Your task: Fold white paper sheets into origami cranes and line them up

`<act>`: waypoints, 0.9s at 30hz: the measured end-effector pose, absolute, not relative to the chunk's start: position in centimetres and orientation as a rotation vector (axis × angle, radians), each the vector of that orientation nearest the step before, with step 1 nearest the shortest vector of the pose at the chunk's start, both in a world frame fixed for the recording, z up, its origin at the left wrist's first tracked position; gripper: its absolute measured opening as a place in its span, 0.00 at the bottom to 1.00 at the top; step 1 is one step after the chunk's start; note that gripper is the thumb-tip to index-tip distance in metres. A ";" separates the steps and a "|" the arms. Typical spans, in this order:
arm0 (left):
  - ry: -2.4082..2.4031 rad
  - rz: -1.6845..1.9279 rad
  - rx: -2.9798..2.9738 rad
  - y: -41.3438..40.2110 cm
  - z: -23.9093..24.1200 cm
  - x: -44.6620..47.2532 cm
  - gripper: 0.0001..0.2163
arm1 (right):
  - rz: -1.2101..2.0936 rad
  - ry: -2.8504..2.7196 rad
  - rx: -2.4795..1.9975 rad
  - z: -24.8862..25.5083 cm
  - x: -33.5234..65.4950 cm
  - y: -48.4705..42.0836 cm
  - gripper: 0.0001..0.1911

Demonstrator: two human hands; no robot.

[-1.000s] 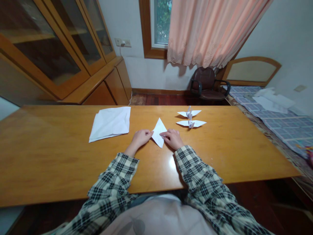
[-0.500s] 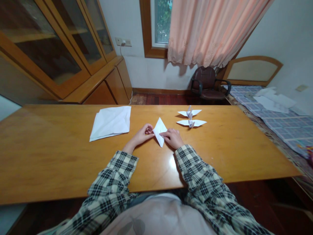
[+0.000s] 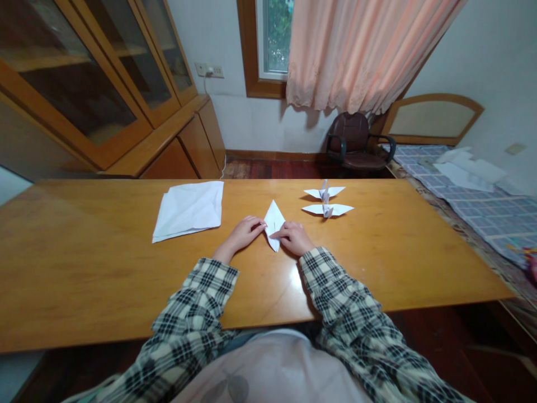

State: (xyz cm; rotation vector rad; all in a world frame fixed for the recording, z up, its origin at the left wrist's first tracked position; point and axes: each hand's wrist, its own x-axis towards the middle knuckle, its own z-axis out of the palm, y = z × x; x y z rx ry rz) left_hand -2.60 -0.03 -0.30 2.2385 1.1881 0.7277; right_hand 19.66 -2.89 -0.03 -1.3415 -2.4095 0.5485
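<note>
Fingertips of left hand (image 3: 241,235), raised half a second ago, now lowered to pinch the left corner of the folded paper (image 3: 273,212); index finger of right hand (image 3: 298,239) a little lower across it, grip impossible to tell; on table (image 3: 104,280) between both hands, long axis away from the body, one tip toward the far edge

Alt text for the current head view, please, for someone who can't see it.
A person's left hand and right hand touch a diamond-shaped folded paper, white, on a wooden table. Two paper cranes sit to its right; white sheets lie to its left.
</note>
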 end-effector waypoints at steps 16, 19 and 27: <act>1.479 0.648 2.241 0.2 -0.5 -1.1 0.17 | 0.531 -2.283 -1.412 0.4 18.8 -3.6 0.19; 1.498 0.622 2.240 0.3 -0.3 -0.9 0.16 | 0.507 -2.293 -1.420 0.2 18.8 -3.6 0.17; 1.511 0.571 2.286 0.6 -0.3 -0.7 0.16 | 0.562 -2.184 -1.435 -0.1 18.8 -3.4 0.26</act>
